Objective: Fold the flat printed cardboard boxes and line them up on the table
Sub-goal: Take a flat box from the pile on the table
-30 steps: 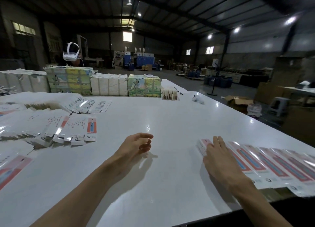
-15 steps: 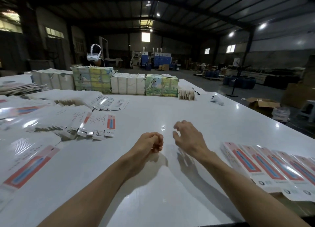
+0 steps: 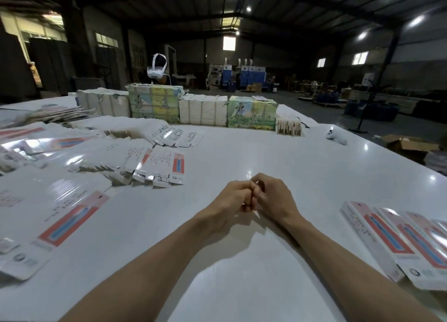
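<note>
Dim warehouse, white table (image 3: 266, 150) | fingers (image 3: 243, 194) of both hands were curled, knuckles touching, nothing seen inside | left hand (image 3: 231, 197) and right hand (image 3: 274, 196) met mid-table | folded boxes (image 3: 396, 244) lay in a row at the right | flat boxes (image 3: 154, 163) lay fanned at the left, well apart | bundled stacks (image 3: 203, 110) lined the far edge

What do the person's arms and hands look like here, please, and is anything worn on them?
Both forearms are bare as far as the frame shows, with no sleeves in view. The left hand and right hand wear no gloves, and no watch, bracelet or ring shows.
</note>
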A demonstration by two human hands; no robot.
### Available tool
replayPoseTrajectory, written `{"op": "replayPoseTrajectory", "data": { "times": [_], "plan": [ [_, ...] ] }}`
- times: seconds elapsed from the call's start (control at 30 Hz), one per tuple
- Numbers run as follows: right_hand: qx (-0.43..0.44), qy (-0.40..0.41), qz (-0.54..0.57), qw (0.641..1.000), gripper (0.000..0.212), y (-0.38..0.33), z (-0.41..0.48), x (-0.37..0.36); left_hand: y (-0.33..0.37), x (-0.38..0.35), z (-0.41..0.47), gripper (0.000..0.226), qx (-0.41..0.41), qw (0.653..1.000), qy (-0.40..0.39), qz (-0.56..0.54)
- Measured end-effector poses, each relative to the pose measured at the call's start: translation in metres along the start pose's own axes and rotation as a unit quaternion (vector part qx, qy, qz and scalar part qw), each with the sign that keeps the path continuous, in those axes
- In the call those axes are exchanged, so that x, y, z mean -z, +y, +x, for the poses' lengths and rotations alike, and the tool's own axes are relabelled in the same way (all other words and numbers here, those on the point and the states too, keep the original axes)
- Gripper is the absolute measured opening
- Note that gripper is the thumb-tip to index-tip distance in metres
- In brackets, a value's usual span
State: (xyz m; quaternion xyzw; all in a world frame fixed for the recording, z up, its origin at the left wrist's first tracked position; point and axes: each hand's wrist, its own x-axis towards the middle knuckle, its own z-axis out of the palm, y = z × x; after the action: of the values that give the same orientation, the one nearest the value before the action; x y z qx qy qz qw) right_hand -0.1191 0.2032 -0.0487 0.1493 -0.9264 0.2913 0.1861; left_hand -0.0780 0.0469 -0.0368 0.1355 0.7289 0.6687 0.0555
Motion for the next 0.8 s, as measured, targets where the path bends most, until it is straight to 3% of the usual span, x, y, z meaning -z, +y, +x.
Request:
{"op": "replayPoseTrajectory", "data": {
  "times": [0.17, 0.3, 0.4, 0.47, 0.53, 0.67, 0.8],
  "plan": [
    [-0.018, 0.037, 0.056, 0.998, 0.02, 0.003, 0.004, -0.003, 0.0, 0.011, 0.0, 0.034, -0.018, 0.996, 0.058, 0.058],
    [-0.02, 0.049, 0.082, 0.995, 0.021, 0.003, 0.004, -0.001, 0.008, 0.027, 0.001, 0.027, 0.03, 0.997, 0.049, 0.052],
    [-0.032, 0.054, 0.105, 0.993, 0.021, 0.001, 0.002, 0.001, 0.013, 0.051, 0.005, 0.019, 0.031, 0.971, 0.115, 0.205],
    [-0.038, 0.047, 0.118, 0.991, 0.021, 0.002, 0.002, 0.002, 0.018, 0.077, 0.001, 0.023, 0.073, 0.913, 0.147, 0.374],
    [-0.039, 0.043, 0.128, 0.99, 0.022, 0.002, 0.002, 0.001, 0.025, 0.107, -0.012, 0.033, 0.167, 0.835, 0.146, 0.504],
    [-0.047, 0.049, 0.149, 0.987, 0.023, 0.002, 0.005, 0.0, 0.048, 0.156, -0.044, 0.049, 0.302, 0.687, 0.186, 0.634],
    [-0.036, 0.048, 0.161, 0.985, 0.022, 0.001, 0.008, -0.004, 0.057, 0.192, -0.072, 0.093, 0.39, 0.631, 0.268, 0.615]
  ]
}}
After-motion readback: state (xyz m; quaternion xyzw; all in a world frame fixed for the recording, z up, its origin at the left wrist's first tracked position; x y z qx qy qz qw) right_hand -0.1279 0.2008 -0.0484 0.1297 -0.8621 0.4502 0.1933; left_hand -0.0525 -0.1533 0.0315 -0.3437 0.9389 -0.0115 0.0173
